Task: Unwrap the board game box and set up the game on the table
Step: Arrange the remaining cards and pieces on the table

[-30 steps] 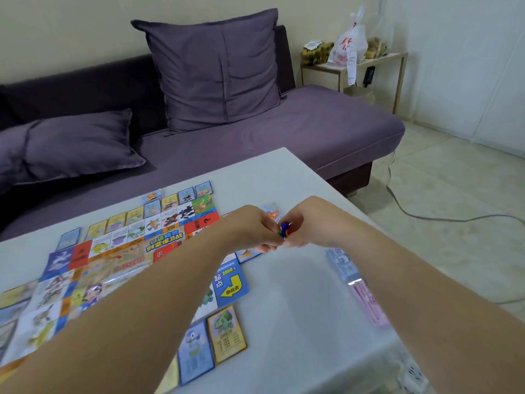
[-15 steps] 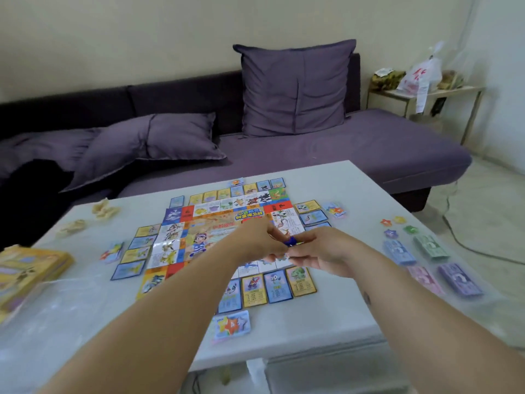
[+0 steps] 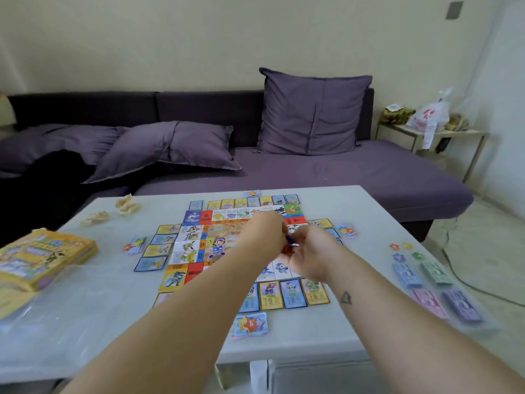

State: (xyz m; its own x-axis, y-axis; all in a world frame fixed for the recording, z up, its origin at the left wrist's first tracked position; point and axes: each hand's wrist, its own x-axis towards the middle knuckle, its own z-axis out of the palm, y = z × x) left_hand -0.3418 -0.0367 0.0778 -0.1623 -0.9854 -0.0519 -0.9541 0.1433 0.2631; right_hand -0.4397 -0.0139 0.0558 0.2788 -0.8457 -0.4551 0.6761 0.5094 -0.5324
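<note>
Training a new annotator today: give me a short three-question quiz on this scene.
1. True or false: the yellow game box lies on the right side of the table.
2. The play money stacks lie: A) left of the board B) right of the board C) on the sofa.
3. Fill in: the left hand and right hand pinch small pieces above the ____.
Key: 1 false; 2 B; 3 board.
</note>
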